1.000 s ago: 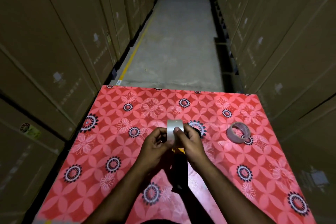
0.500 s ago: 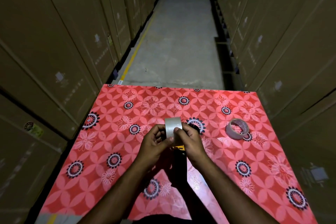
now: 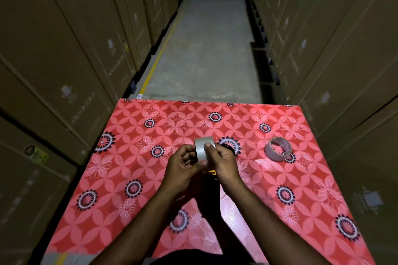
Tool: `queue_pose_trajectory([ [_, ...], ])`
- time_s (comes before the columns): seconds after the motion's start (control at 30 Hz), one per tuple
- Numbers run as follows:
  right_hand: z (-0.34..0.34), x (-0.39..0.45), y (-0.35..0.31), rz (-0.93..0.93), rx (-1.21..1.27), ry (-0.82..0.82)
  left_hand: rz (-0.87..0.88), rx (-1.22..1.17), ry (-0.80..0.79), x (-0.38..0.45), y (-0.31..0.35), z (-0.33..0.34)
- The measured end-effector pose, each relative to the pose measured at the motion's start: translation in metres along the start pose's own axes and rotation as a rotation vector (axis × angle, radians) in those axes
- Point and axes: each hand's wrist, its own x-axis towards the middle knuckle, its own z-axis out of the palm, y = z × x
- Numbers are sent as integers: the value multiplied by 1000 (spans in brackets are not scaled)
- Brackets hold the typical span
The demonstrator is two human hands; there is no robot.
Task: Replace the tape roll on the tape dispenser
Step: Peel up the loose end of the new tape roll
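From the head camera we look down on a table [image 3: 120, 178] under a red flowered cloth, set in an aisle between tall stacks of cardboard cartons [image 3: 64, 54]. Both our hands meet over the middle of the table. Our left hand [image 3: 181, 170] curls around the left side of a roll of tape [image 3: 202, 148] that stands on edge, its broad outer band facing us. Our right hand [image 3: 224, 163] closes on the right side, with the thumb pressed flat on the band near its top. So both hands are gripping that roll; neither is open. Just below them shows the tape dispenser [image 3: 212, 187], a dark body with a small yellow patch, mostly hidden by our wrists. We cannot tell whether the roll already sits on its hub or is only held above it.

Well apart to the right, a second tape roll [image 3: 278, 149] lies on the cloth, thin-walled and nearly see-through, untouched. It looks like the spent one, though that is our guess.

As to handling, we judge the held roll to be light and stiff across its core but smooth on the outer band, so a thumb may slide there. The flat side faces and the inner rim of the core offer a surer hold. The loose end is likely sticky and may cling to fingers, so we would keep the grip on the sides while seating it.
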Motion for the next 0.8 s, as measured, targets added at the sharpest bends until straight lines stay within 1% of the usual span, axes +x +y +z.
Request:
queue_pose_trajectory([
  [0.07, -4, 2, 3, -28, -30, -15, 8, 28, 53, -1, -1, 0],
  [0.13, -8, 4, 8, -65, -76, -40, 53, 53, 96, -1, 0, -4],
  [0.27, -12, 3, 9, -53, -122, -99, 208, 323, 86, 2, 11, -8],
  [0.37, -15, 2, 6, -44, -143, -169, 273, 387, 126, 4, 17, -11],
  [0.47, -19, -2, -1, -20, -161, -255, 264, 355, 152, 4, 15, -13],
  [0.57, -22, -2, -5, -57, -243, -302, 231, 325, 175, 5, 16, -12],
  [0.8, -31, -2, -5, -51, -291, -423, 162, 286, 273, 4, 15, -10],
])
